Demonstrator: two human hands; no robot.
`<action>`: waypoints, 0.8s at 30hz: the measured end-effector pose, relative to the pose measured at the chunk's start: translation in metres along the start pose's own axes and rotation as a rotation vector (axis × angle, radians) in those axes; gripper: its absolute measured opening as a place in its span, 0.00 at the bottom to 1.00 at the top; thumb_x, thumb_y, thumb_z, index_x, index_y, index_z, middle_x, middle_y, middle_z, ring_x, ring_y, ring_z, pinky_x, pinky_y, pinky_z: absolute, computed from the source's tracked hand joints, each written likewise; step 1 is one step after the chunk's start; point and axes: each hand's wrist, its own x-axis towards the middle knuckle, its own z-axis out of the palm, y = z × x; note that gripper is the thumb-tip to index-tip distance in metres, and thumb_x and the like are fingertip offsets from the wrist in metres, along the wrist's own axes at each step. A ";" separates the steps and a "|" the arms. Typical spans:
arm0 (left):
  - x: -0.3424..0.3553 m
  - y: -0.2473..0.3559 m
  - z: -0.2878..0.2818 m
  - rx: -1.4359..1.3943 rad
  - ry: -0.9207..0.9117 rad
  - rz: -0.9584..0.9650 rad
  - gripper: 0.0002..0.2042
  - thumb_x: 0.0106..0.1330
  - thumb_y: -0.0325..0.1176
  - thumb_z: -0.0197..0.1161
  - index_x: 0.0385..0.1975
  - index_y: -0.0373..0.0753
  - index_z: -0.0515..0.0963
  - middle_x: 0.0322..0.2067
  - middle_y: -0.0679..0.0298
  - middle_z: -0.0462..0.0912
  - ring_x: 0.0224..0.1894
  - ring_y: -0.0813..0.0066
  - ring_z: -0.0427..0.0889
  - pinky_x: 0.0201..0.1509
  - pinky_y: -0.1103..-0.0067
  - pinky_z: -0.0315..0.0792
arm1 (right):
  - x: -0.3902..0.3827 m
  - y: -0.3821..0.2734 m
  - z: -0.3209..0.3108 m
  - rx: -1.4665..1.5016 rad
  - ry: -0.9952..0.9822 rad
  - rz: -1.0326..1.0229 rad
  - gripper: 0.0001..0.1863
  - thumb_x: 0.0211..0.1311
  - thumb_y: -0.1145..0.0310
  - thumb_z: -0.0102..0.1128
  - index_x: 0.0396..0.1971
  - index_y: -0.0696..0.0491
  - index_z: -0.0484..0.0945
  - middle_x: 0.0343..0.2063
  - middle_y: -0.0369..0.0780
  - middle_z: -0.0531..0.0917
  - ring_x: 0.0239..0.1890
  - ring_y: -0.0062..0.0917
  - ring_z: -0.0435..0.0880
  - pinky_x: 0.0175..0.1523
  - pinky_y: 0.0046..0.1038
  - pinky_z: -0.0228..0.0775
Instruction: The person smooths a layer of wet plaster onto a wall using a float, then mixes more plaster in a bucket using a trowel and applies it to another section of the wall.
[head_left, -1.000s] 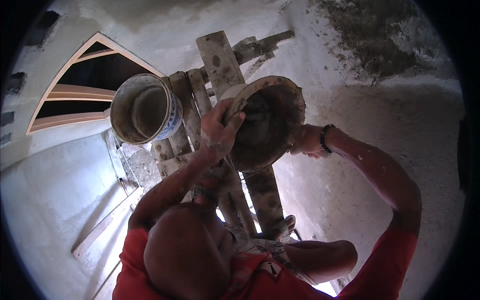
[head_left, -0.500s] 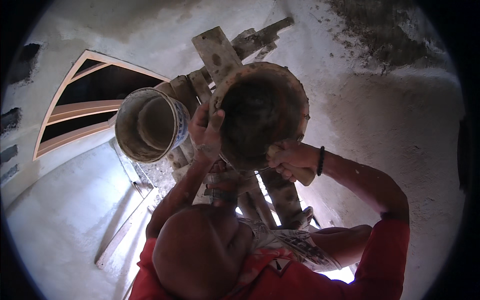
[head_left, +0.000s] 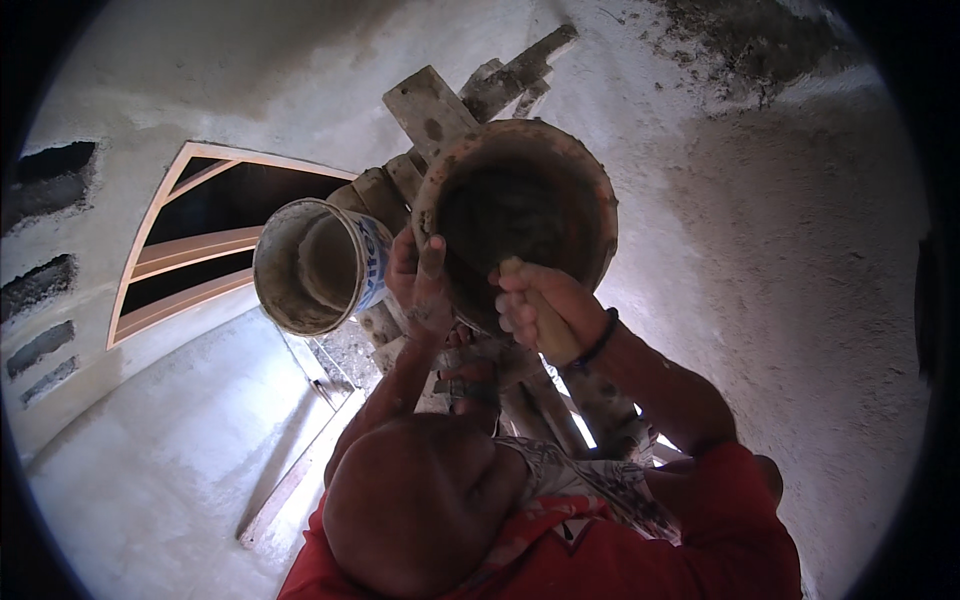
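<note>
A round, mortar-crusted bucket (head_left: pixel 602 205) with dark, wet-looking material inside is in front of me. My left hand (head_left: pixel 425 285) grips its near left rim, with the thumb over the edge. My right hand (head_left: pixel 548 305) is closed round a pale wooden handle (head_left: pixel 556 335) at the bucket's near right edge. Whatever the handle belongs to is hidden or lost in the dark interior. Left of my left hand stands a white bucket (head_left: pixel 374 262) with blue marking, its inside coated in grey residue.
Rough wooden planks (head_left: pixel 430 112) run under and beyond the buckets, with bright gaps between the nearer boards. A wood-framed opening (head_left: pixel 195 250) with slats is in the wall at left. The plastered wall (head_left: pixel 780 300) curves round on the right.
My right hand has moved left along the bucket's near side with the handle, which now stands more upright in view. My left hand keeps its hold on the rim. The view has shifted slightly.
</note>
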 end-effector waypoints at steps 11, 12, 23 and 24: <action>0.023 -0.012 -0.016 -0.095 -0.004 -0.128 0.14 0.65 0.34 0.66 0.46 0.33 0.78 0.39 0.67 0.82 0.42 0.83 0.76 0.50 0.83 0.69 | -0.033 -0.066 -0.003 -1.077 0.422 0.098 0.13 0.62 0.64 0.57 0.41 0.56 0.74 0.21 0.39 0.77 0.18 0.26 0.78 0.22 0.29 0.72; 0.025 -0.009 -0.014 -0.091 -0.004 -0.135 0.15 0.64 0.34 0.66 0.46 0.33 0.78 0.39 0.67 0.82 0.42 0.83 0.76 0.50 0.83 0.69 | -0.046 -0.071 -0.006 -1.526 0.348 -0.171 0.12 0.60 0.66 0.57 0.40 0.56 0.75 0.23 0.41 0.78 0.19 0.29 0.79 0.25 0.31 0.73; 0.026 0.028 -0.011 0.889 -0.025 -0.012 0.16 0.64 0.30 0.61 0.47 0.27 0.71 0.37 0.47 0.81 0.44 0.50 0.80 0.49 0.67 0.72 | 0.013 -0.110 0.011 -2.649 0.238 0.271 0.15 0.56 0.69 0.51 0.41 0.58 0.78 0.34 0.47 0.85 0.40 0.38 0.85 0.46 0.38 0.78; 0.024 0.032 -0.013 0.993 -0.051 -0.060 0.16 0.64 0.29 0.60 0.47 0.27 0.70 0.37 0.43 0.80 0.45 0.44 0.79 0.48 0.64 0.72 | 0.016 -0.116 0.021 -2.567 0.225 0.391 0.15 0.56 0.68 0.51 0.41 0.59 0.78 0.34 0.47 0.85 0.39 0.38 0.85 0.45 0.37 0.78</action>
